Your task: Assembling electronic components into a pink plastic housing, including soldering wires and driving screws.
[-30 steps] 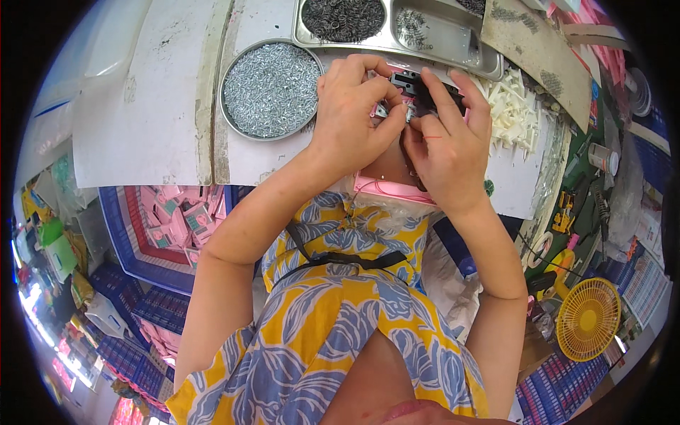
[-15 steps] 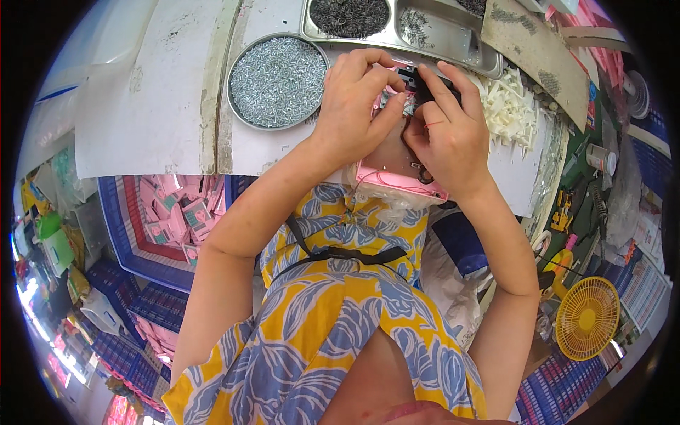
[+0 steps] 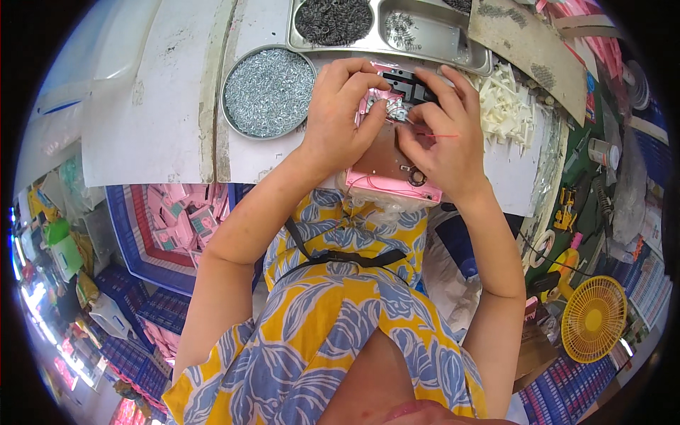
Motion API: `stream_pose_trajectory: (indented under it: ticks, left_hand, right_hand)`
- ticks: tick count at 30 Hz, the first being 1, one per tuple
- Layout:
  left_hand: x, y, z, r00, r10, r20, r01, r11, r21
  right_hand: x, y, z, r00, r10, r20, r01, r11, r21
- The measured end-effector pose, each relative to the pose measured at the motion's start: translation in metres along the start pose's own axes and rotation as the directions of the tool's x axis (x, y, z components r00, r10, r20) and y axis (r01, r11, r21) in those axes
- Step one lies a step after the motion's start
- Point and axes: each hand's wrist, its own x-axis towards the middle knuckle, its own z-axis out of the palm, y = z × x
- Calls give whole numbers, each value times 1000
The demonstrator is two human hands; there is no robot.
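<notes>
A pink plastic case (image 3: 423, 190) with a brown panel (image 3: 382, 152) lies at the table's front edge. Its far part holds a black plastic part (image 3: 407, 86), small white pieces and thin wires. My left hand (image 3: 340, 113) grips the case's left side, fingers curled, thumb and forefinger close together over the wiring. My right hand (image 3: 446, 134) is closed at the right, thumb and forefinger pinching near the white pieces. A thin red wire (image 3: 443, 135) runs out from that pinch across the fingers. The fingertips partly hide the wiring. Loose wires and a small round part lie on the near end.
A round tin of small silvery screws (image 3: 265, 92) stands left of my hands. Beyond is a metal tray (image 3: 432, 53) with dark springs. White plastic pieces (image 3: 506, 106) are heaped at right. A blue crate (image 3: 131, 241) of pink cases is lower left; a yellow fan (image 3: 593, 319) is lower right.
Both hands have shifted slightly apart, showing more of the black part and wiring. The right hand has drawn nearer to me, and the red wire now sticks out across it.
</notes>
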Motion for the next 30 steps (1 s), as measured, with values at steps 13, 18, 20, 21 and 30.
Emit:
stream_pose_trajectory:
  ticks: [13, 18, 20, 21, 30]
  left_hand:
    - [9, 74, -7, 921, -117, 371, 242, 919, -310]
    - [35, 55, -4, 733, -32, 679, 334, 887, -319]
    - [41, 46, -4, 662, 14, 749, 374, 860, -347]
    - [47, 43, -4, 665, 118, 738, 212, 917, -337]
    - [58, 39, 1, 501, 85, 861, 363, 883, -299]
  right_hand:
    - [-52, -7, -28, 954, 299, 3, -263, 835, 483]
    - [-49, 8, -40, 991, -98, -86, 115, 965, 234]
    - [-53, 14, -39, 985, -151, -84, 164, 971, 175]
    - [-53, 16, -40, 982, -171, -81, 182, 971, 155]
    - [-60, 12, -46, 973, -212, -92, 217, 975, 48]
